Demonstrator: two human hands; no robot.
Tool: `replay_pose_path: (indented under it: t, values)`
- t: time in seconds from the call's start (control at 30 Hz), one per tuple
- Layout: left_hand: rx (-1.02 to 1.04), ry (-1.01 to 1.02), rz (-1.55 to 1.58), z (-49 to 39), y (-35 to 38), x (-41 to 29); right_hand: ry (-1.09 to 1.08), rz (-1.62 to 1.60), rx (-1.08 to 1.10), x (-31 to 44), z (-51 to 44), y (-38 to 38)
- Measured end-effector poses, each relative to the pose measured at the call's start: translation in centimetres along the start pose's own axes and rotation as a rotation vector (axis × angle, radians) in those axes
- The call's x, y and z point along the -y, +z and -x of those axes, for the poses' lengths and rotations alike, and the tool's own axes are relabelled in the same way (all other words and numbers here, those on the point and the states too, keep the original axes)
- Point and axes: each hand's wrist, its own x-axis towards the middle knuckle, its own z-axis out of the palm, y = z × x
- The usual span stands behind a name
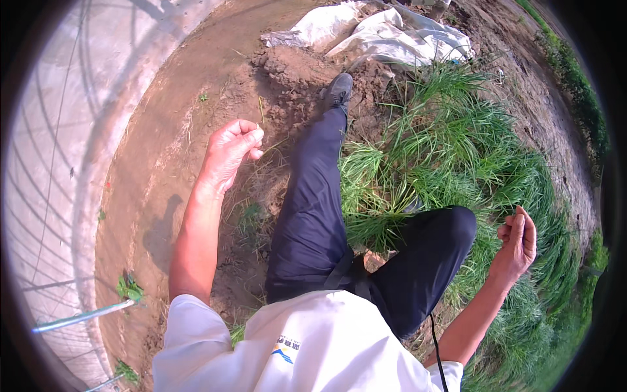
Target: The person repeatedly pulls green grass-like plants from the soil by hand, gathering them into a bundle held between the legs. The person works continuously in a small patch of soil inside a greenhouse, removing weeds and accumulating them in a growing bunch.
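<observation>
My left hand is raised over bare soil, left of my outstretched leg. Its thumb and fingertips pinch a thin yellowish plant stalk, which sticks up past the fingers. On the other side, my right hand hovers above the grass-like green plants, thumb and fingers drawn together. Nothing shows between those fingers. The dense clump of long narrow leaves spreads from between my legs out to the right.
Crumpled white plastic sheeting lies on the soil beyond my shoe. A concrete strip runs along the left, with a thin pole reaching across its edge. A black cable hangs near my right forearm.
</observation>
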Motion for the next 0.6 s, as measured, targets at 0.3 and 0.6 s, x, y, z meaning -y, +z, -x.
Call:
replay_pose_path:
  t: [0.3, 0.6]
  values:
    - [-0.214, -0.043, -0.136, 8.6, -10.5, 5.2, 0.052, -0.139, 1.195, 3.5, 15.1, 31.3]
    - [-0.497, -0.143, -0.363, 12.2, -17.8, 16.4, -0.144, 0.196, 1.342, 0.9, 15.6, 33.9]
